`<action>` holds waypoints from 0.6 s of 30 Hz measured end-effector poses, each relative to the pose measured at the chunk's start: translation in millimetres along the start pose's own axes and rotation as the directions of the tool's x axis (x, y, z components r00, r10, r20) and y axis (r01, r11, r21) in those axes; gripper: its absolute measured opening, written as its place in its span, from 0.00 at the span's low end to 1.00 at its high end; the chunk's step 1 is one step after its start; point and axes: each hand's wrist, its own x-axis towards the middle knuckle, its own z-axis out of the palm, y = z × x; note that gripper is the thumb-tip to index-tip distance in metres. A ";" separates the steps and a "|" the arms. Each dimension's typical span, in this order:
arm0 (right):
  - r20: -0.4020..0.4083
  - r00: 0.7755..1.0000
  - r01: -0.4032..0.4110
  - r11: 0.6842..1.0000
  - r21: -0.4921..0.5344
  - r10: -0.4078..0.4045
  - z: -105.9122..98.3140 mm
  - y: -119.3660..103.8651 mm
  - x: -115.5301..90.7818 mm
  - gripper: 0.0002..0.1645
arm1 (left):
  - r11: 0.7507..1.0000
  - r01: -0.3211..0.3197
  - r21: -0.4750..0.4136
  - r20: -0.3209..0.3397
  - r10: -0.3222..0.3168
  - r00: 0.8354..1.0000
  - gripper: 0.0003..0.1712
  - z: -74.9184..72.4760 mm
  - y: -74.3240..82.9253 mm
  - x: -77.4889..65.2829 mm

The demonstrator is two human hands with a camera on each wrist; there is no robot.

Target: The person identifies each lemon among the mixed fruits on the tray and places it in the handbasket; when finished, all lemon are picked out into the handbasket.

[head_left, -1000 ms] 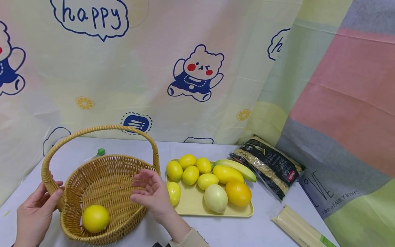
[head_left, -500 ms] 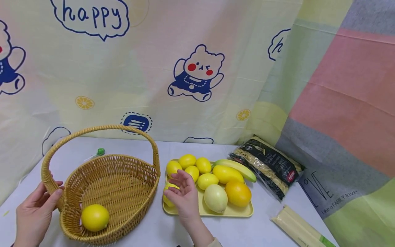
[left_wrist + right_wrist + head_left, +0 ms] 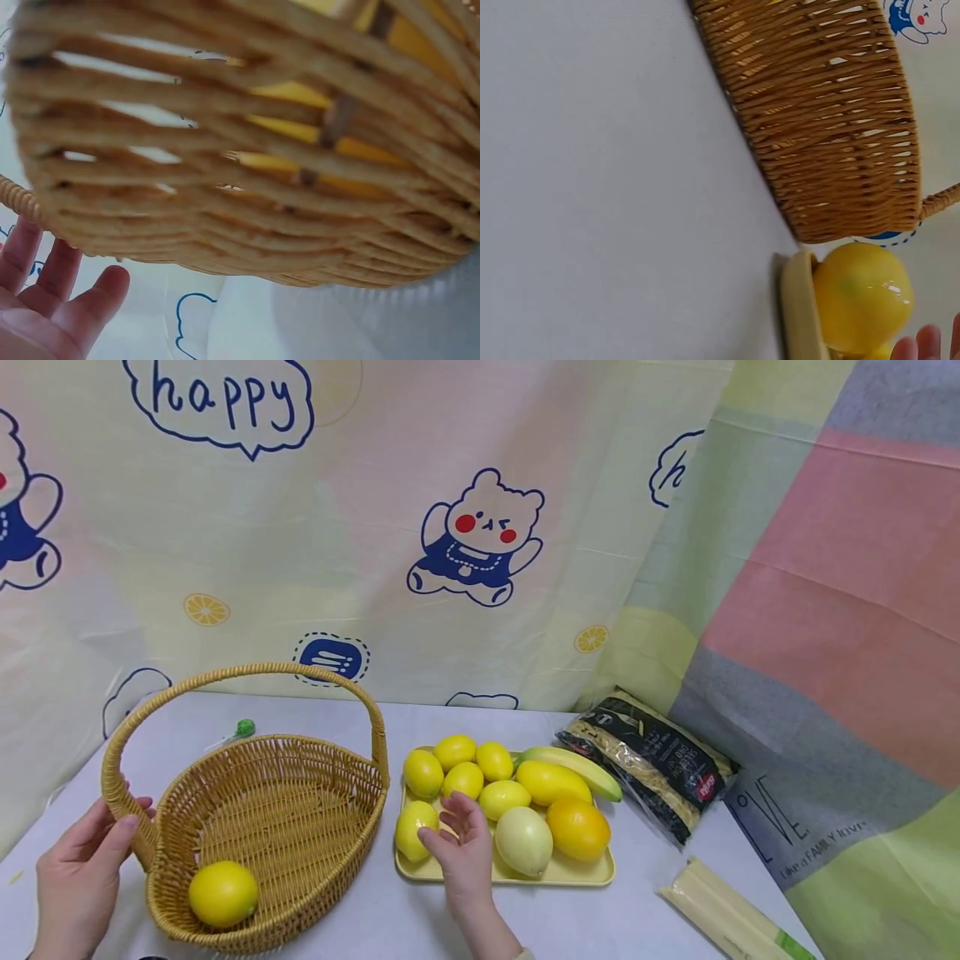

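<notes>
On the left stands a wicker basket (image 3: 300,827) with a tall arched handle, a round yellow fruit (image 3: 223,893) lying inside it. My left hand (image 3: 78,877) holds the handle's left base, fingertips behind it and thumb in front. In the left wrist view, the basket's woven side (image 3: 247,165) fills most of the picture, above the fingers. My right hand (image 3: 468,852) hovers over the left part of a yellow tray (image 3: 480,872), fingers loosely bent and holding nothing. Just left of its thumb sits a lemon (image 3: 415,831), also visible as a yellow fruit (image 3: 862,298) in the right wrist view.
The tray also bears several lemons (image 3: 423,774), a banana (image 3: 577,768), a mango-like yellow fruit (image 3: 551,783), an orange fruit (image 3: 577,829) and a pale round one (image 3: 523,841). A black-labelled bag (image 3: 652,760) and a beige packet (image 3: 731,910) lie right.
My right hand has moved right, from above the basket to the tray beside the lemon. The left hand stays at the handle, its thumb shifted slightly left. The fruit in the basket has moved slightly left.
</notes>
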 end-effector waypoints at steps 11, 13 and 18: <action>-0.112 0.993 -0.043 0.997 -0.061 0.035 5.1 19.3 -0.5 0.35 | 1.000 -0.006 0.025 -0.008 0.006 1.000 0.22 4.1 11.2 8.2; -0.117 0.992 -0.055 0.996 -0.066 0.047 6.3 21.6 -1.1 0.36 | 1.000 0.004 0.016 -0.016 -0.003 1.000 0.22 4.3 11.1 8.2; -0.103 0.993 -0.067 0.996 -0.064 0.060 10.6 25.2 -0.8 0.38 | 1.000 0.006 -0.002 -0.014 -0.006 1.000 0.23 3.3 10.4 8.2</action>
